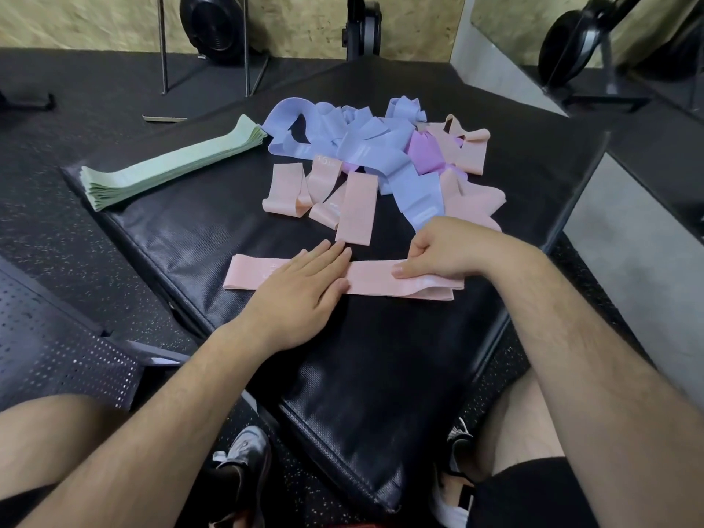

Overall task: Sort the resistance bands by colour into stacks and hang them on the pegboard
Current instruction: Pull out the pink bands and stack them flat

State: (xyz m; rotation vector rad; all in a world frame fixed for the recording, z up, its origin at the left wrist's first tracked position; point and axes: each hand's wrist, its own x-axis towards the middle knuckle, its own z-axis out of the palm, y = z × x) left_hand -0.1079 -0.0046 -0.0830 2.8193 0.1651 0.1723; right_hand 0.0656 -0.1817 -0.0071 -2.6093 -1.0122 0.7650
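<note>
Gym floor, black vinyl pad (343,375). Left hand (301,287) flat, pressing peach-pink fabric band (373,280) smooth; right hand (438,253) pinches its end, likely starting pink stack. Pale green fabric band stack (171,165) parked far left; unsorted blue-pink-purple band pile (365,146) behind.

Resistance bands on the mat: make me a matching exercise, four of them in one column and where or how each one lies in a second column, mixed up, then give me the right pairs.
Things
1. green bands
2. blue bands
3. flat pink band
4. purple bands

Places or states
A. nearest the person, pressed by the left hand and held by the right hand
B. mostly covered by bands of other colours
C. a neat stack at the left of the mat
D. tangled, lying over other colours

Pairs: 1-C, 2-D, 3-A, 4-B
</note>
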